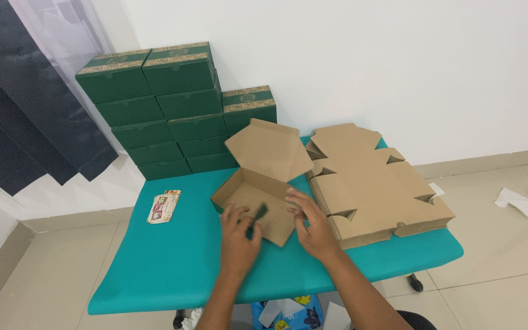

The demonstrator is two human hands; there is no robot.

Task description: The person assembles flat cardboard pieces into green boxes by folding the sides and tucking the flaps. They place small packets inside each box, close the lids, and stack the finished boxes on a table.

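Eleven green boxes, one open brown box, one flat-blank stack, one card pile
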